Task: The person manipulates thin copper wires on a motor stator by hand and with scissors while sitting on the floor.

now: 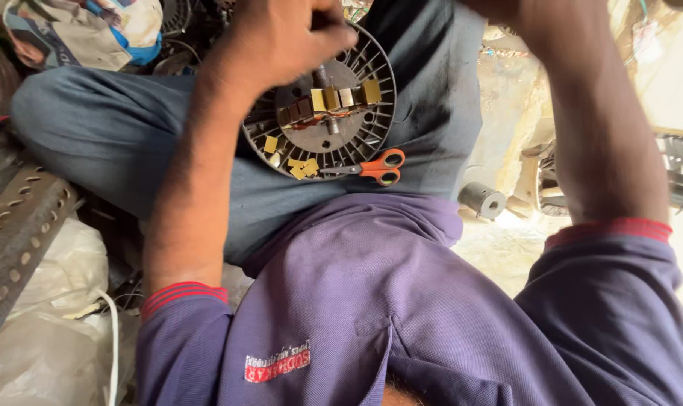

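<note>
We are looking down at our own lap. At nine o'clock a perforated metal angle bar [22, 225] is lying over white plastic sacks [52, 316]. Our left hand [281, 37], fingers curled together, is pinching at the central shaft of a round finned motor disc [322, 113] resting on our grey-trousered thigh at twelve o'clock. Orange-handled scissors [371, 167] are lying touching the disc's lower rim at five o'clock. Our right forearm is rising at one o'clock; its hand is out of frame, so we cannot tell its grip.

Left hand [281, 37] curled over round slotted motor plate [319, 113] on lap, orange-handled scissors [371, 167] beside it
</note>
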